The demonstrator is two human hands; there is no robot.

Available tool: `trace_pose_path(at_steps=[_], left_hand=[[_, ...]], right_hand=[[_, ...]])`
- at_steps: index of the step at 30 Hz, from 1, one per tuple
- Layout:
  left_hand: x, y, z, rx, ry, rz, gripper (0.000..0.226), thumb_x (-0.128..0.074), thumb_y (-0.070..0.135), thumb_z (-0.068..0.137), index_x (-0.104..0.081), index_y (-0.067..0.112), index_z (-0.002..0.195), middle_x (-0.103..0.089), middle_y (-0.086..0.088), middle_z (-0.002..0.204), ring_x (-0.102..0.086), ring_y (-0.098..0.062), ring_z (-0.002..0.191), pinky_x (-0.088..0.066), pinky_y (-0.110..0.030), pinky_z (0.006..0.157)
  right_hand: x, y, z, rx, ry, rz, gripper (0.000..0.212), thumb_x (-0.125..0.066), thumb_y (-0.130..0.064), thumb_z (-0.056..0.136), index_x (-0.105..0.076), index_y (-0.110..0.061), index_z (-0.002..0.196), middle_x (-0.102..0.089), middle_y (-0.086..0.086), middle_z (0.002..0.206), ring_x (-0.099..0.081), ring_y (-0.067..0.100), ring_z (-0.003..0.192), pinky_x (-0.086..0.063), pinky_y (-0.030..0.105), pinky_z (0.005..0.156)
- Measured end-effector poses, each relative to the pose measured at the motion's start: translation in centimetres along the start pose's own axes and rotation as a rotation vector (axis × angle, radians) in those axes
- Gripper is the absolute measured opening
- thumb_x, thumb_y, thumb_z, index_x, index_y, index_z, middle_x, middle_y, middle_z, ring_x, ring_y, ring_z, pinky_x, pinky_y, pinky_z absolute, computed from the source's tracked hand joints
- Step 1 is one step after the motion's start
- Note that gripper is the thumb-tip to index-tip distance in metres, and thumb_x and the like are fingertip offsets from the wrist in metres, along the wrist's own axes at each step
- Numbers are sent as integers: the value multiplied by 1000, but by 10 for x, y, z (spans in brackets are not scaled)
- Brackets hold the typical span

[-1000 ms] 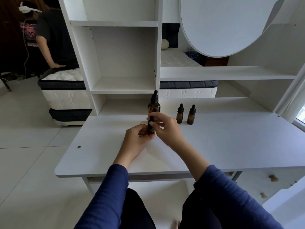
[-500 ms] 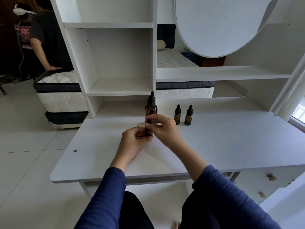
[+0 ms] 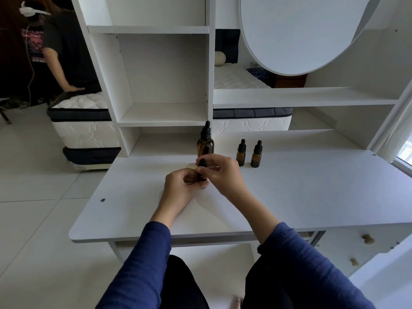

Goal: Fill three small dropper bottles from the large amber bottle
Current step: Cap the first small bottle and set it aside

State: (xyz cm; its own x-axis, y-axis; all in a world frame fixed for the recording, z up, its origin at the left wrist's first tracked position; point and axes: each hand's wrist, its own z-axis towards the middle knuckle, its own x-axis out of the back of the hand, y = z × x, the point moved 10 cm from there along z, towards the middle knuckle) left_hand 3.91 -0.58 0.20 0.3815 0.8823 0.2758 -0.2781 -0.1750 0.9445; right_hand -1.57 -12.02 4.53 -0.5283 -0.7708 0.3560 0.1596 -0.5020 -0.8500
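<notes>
Fingers [image 3: 207,157] of the right hand [image 3: 223,175] pinch the cap [image 3: 202,163], the left hand [image 3: 180,186] grips the small bottle [image 3: 201,176]: best to twist gently, keeping the bottle upright.

White desk [image 3: 312,197], shelf unit [image 3: 162,114], round mirror [image 3: 296,30], mattress [image 3: 84,128], another person [image 3: 60,52]

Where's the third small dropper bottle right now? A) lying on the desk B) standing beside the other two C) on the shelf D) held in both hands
D: the left hand grips the small dropper bottle while the right hand pinches its cap, in front of the large amber bottle.
</notes>
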Motion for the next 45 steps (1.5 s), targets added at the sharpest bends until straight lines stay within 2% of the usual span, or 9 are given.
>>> trace_pose_path(at_steps=[7, 11, 14, 17, 19, 23, 28, 35, 45], left_hand=[[-1, 7, -4, -56, -4, 51, 24, -75, 6, 74, -69, 29, 76, -71, 12, 74, -66, 5, 71, -49, -7, 68], [-1, 7, -7, -80, -22, 98, 20, -74, 16, 77, -69, 35, 77, -72, 13, 77, -67, 2, 78, -54, -20, 76], [-1, 4, -6, -52, -36, 119, 24, -70, 20, 79, -67, 43, 76, -72, 11, 86, -66, -6, 87, -54, -28, 80], [-8, 4, -8, -32, -87, 180, 31, -59, 13, 88, -66, 34, 109, -65, -1, 121, -57, -12, 106, -43, -20, 85], [-14, 4, -9, -42, -117, 340, 40, -50, 13, 93, -52, 21, 132, -53, -3, 137, -50, -17, 121, -37, -21, 95], [-25, -2, -7, -87, -153, 762, 49, -27, 28, 101, -21, 16, 148, -19, -1, 157, -14, -16, 146, -10, -29, 117], [-27, -20, 1, -31, -192, 926, 53, -14, 32, 101, -5, 13, 150, -2, -2, 159, 2, -18, 147, 1, -34, 119], [-30, -24, 5, -26, -212, 950, 53, -13, 32, 102, -3, 13, 150, 4, -3, 159, 4, -16, 147, 4, -33, 120], [-31, -24, 7, -34, -198, 943, 52, -14, 31, 102, -5, 14, 150, 3, -2, 159, 4, -15, 147, 4, -31, 120]], right_hand=[[2, -1, -4, -13, 70, -43, 17, -70, -8, 79, -72, -8, 96, -73, 6, 92, -65, 7, 82, -52, 15, 80], [1, -5, -5, -2, 47, -71, 17, -69, -9, 81, -71, -8, 98, -73, 7, 92, -63, 6, 81, -48, 5, 74], [1, -6, -6, 8, 41, -94, 19, -68, -11, 82, -70, -8, 100, -72, 7, 93, -64, 9, 82, -51, 10, 77], [6, -4, -7, 6, 38, -116, 16, -66, -11, 83, -70, -8, 99, -72, 9, 92, -66, 15, 85, -55, 22, 81], [14, -2, -6, 2, 48, -118, 13, -66, -9, 83, -70, -8, 96, -72, 8, 91, -66, 14, 84, -54, 16, 77], [35, 8, -8, -22, 93, -136, 19, -66, -11, 83, -69, -7, 101, -70, 1, 92, -64, 9, 85, -51, 14, 79], [74, 23, -16, -43, 195, -185, 22, -69, -17, 82, -67, -12, 104, -69, -2, 93, -63, 5, 86, -48, 4, 70], [147, 55, -21, -134, 345, -252, 24, -71, -11, 79, -66, -10, 102, -67, -1, 91, -61, 10, 88, -46, 21, 78], [179, 96, 8, -220, 436, -213, 31, -67, -5, 79, -62, -6, 110, -68, 11, 103, -62, 23, 101, -44, 25, 84]])
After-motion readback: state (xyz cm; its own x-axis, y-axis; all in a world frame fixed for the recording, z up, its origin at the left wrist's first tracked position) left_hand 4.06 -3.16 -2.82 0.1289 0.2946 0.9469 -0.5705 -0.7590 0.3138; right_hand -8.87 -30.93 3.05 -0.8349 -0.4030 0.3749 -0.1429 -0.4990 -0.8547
